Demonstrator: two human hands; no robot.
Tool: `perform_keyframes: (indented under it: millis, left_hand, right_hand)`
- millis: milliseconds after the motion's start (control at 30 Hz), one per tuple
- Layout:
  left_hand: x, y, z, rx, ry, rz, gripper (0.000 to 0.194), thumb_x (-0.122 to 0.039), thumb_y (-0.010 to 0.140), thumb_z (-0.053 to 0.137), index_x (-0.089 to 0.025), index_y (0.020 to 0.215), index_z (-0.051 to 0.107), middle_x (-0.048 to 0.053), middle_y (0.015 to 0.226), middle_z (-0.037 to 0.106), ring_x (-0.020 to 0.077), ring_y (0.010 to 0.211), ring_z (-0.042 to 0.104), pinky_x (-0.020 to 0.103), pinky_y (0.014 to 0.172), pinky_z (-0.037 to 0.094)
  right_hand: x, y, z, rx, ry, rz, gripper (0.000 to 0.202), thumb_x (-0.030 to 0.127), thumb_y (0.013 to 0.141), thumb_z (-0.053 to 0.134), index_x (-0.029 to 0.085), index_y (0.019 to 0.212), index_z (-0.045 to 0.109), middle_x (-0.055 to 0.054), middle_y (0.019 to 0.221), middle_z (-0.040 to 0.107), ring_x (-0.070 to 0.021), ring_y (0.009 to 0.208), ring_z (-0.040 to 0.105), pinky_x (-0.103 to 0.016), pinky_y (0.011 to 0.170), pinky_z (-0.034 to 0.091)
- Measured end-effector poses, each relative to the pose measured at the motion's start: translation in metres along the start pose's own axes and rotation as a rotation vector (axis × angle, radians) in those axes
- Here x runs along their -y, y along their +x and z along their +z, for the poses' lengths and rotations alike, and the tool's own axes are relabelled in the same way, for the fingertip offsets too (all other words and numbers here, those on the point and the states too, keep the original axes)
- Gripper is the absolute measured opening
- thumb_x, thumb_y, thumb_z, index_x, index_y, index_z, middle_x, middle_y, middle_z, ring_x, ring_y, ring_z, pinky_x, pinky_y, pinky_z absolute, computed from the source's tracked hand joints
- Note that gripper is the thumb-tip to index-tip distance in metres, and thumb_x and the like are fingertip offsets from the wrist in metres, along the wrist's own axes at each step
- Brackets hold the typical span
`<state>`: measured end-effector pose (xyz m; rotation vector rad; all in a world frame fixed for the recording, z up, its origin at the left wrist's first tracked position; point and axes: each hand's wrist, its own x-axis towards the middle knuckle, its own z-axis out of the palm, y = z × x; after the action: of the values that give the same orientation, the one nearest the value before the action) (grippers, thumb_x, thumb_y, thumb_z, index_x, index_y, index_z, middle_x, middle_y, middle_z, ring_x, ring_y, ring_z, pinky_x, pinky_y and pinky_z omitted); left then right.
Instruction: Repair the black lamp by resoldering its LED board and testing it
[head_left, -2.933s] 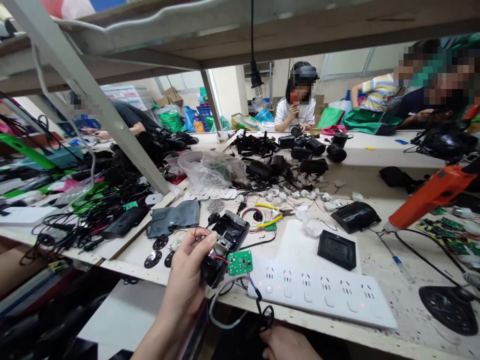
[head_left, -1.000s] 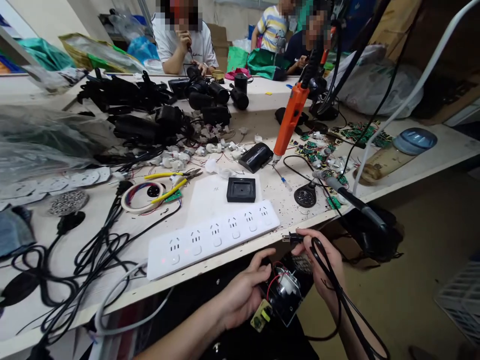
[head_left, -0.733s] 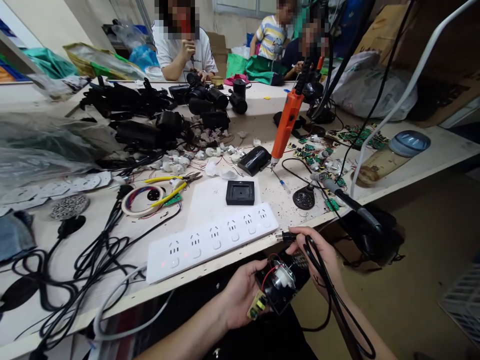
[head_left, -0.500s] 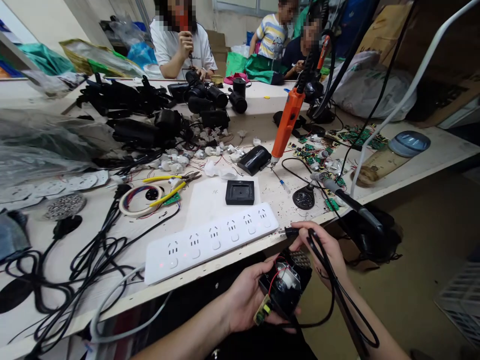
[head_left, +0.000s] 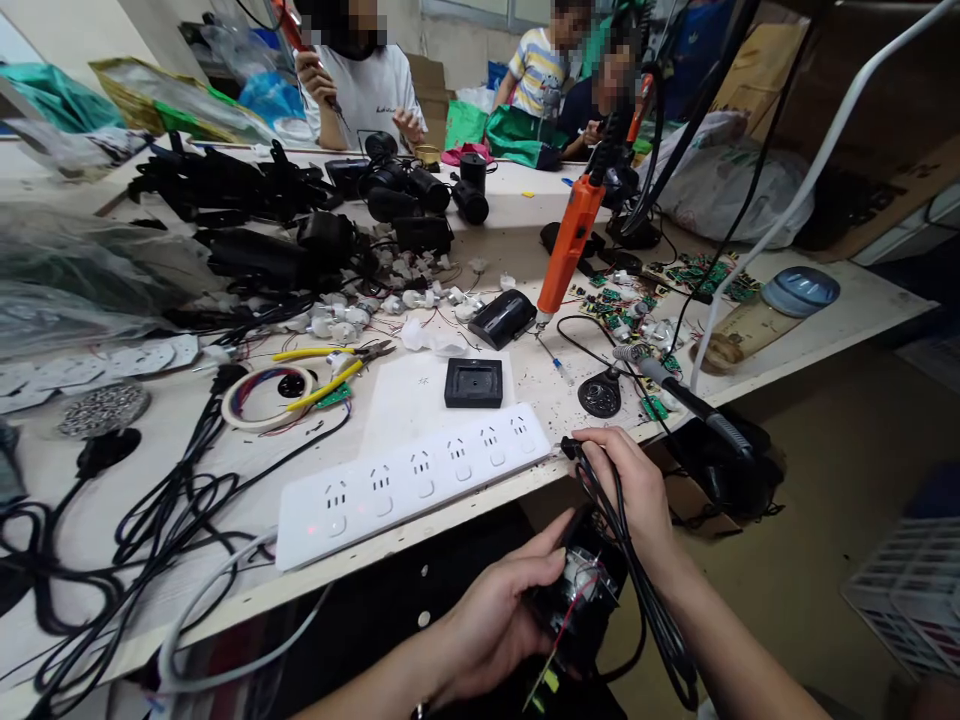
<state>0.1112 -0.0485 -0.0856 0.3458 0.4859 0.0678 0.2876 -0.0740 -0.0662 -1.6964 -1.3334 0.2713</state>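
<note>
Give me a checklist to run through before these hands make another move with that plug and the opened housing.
1. Plug gripped: ok, in the right hand, out of any socket, near the strip's right end.
2. Black housing supported: ok, held in the left hand.
3. Wiring covered: not ok, the red wire is exposed.
4. Small circuit board tucked in: not ok, it sticks out of the housing.
5. Power strip off: not ok, judging by a red light at its left end.
6. Cord free of knots: cannot tell, it hangs bunched.
</note>
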Motion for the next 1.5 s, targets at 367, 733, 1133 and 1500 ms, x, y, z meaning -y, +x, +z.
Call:
perform_keyframes:
  millis: [367,733,1133,1500]
  left_hand:
    - [-0.002,0.001,-0.002,0.051,-0.067,-0.007,0.058,-0.024,0.088,0.055,-0.027,0.144,0.044,0.010,0.123,0.066,0.0260,0.109,0.061,0.039,0.087,0.048]
    - [0.002,0.035,-0.024,-0.194,-0.143,-0.109,0.038,-0.038,0.092,0.046,-0.020,0.124,0.056,0.007,0.081,0.069,0.0237,0.073,0.065,0.036,0.069,0.047]
    - [0.000,0.040,-0.031,-0.188,-0.235,-0.073,0.039,-0.042,0.093,0.048,-0.010,0.112,0.062,0.011,0.089,0.074,0.0249,0.082,0.068,0.035,0.081,0.047]
    - [0.000,0.043,-0.033,-0.274,-0.222,-0.136,0.043,-0.041,0.095,0.040,-0.009,0.112,0.063,0.012,0.086,0.075,0.0263,0.078,0.070,0.038,0.082,0.049]
  right_hand:
    - [0.001,0.004,0.000,0.026,-0.032,-0.018,0.020,0.028,0.101,0.046,0.022,0.098,0.064,-0.003,0.091,0.063,-0.0191,0.085,0.061,-0.028,0.076,0.047]
    - [0.000,0.050,-0.006,0.214,0.117,-0.121,0.015,0.028,0.096,0.055,0.020,0.094,0.068,-0.003,0.085,0.069,-0.0181,0.075,0.065,-0.025,0.067,0.049]
    - [0.013,0.082,0.014,0.366,-0.060,-0.379,0.019,0.017,0.098,0.051,0.017,0.089,0.068,-0.004,0.081,0.061,-0.0182,0.075,0.059,-0.027,0.069,0.044]
    - [0.016,0.087,0.015,0.478,-0.151,-0.469,0.016,0.007,0.094,0.057,0.015,0.087,0.069,-0.003,0.080,0.062,-0.0161,0.075,0.059,-0.024,0.068,0.044]
